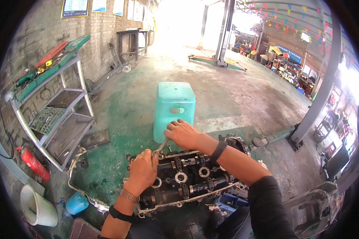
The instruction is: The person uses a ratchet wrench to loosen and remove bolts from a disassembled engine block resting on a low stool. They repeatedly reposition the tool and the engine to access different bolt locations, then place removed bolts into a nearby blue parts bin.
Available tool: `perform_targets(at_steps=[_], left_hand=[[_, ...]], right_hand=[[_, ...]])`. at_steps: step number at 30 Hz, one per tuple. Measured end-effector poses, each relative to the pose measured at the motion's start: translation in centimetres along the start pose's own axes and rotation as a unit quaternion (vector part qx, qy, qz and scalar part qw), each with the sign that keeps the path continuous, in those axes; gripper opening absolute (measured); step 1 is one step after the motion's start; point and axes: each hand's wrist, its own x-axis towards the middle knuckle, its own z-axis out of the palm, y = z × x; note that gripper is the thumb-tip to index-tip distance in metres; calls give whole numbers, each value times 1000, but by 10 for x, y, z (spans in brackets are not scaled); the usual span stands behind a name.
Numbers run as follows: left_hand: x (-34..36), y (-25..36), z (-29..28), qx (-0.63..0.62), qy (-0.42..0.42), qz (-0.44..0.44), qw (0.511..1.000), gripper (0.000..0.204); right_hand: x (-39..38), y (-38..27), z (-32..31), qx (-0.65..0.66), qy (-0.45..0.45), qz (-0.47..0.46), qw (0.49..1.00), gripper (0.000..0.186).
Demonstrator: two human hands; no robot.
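In front of me lies an engine cylinder head (189, 185) with dark insides, camshafts and several round ports. A metal wrench (162, 146) slants over its far left edge. My right hand (182, 134) is closed on the upper end of the wrench, just before the stool. Lower down, my left hand (143, 171) is closed around the wrench's other end, above the left part of the cylinder head. My fingers cover both ends, so I cannot tell what the wrench is seated on.
A turquoise plastic stool (175, 94) stands just beyond the cylinder head. To the left are a metal shelf cart (70, 104), a red fire extinguisher (34, 163), a white bucket (40, 207) and a blue jug (76, 203). A lift post (319, 89) rises at right.
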Motion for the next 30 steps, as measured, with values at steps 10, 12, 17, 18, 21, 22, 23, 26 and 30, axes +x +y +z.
perform_targets(at_steps=[10, 12, 17, 18, 21, 22, 23, 26, 30], left_hand=[[-8, 0, -1, -31, 3, -45, 998, 31], [-11, 0, 0, -50, -2, -65, 997, 32], [-18, -5, -8, -140, -34, -93, 985, 36], [-17, -7, -11, -162, -46, -93, 981, 37], [-19, -10, -17, -187, -73, -96, 975, 39], [-18, -12, -20, -186, -80, -99, 974, 41], [-19, -13, -24, -191, -87, -111, 971, 44], [-18, -17, -26, -217, -111, -135, 960, 50], [-13, -25, -26, -277, -135, -154, 939, 50]], right_hand=[[83, -28, 32, 1, 130, -52, 990, 21], [91, -34, 28, 9, 159, -73, 984, 23], [91, -41, 1, 27, 217, -108, 970, 26], [89, -41, -6, 9, 247, -116, 962, 24], [71, -43, -28, -15, 273, -95, 957, 20], [61, -39, -37, -18, 294, -79, 952, 19], [48, -36, -45, -57, 241, -46, 968, 19], [3, -29, -68, -107, 81, 38, 990, 21], [-54, -44, -86, 96, -88, 265, 955, 32]])
